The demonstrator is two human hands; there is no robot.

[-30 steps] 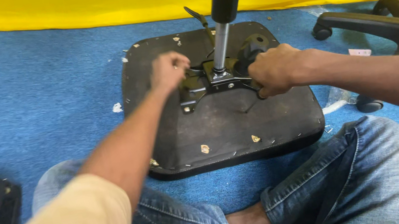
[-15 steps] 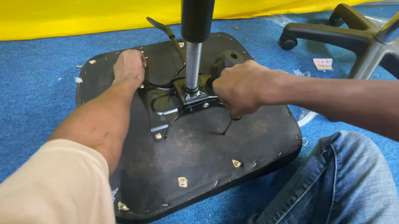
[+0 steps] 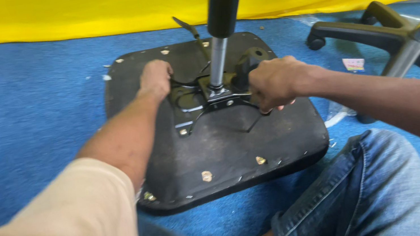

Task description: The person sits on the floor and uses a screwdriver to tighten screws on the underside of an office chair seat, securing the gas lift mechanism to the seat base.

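Observation:
An upturned black chair seat (image 3: 227, 149) lies on the blue carpet, with a black metal mechanism plate (image 3: 188, 107) bolted to its middle. From the plate a gas-lift column (image 3: 221, 1) rises, silver below and black above. My left hand (image 3: 156, 78) is a closed fist resting on the plate's far left edge; what it holds, if anything, is hidden. My right hand (image 3: 273, 84) is closed at the plate's right side, just below a black knob (image 3: 248, 59). A thin dark bent key (image 3: 254, 123) sticks out under that fist.
A black and grey star-shaped chair base (image 3: 409, 42) with castors lies at the right. Yellow cloth (image 3: 87, 7) runs along the far edge of the carpet. A thin lever (image 3: 186, 24) juts from the mechanism. My knees in jeans (image 3: 362, 195) touch the seat's near edge.
The view has swung about. My left fist has shifted slightly along the plate's left side. My right fist has stayed closed beside the column's foot.

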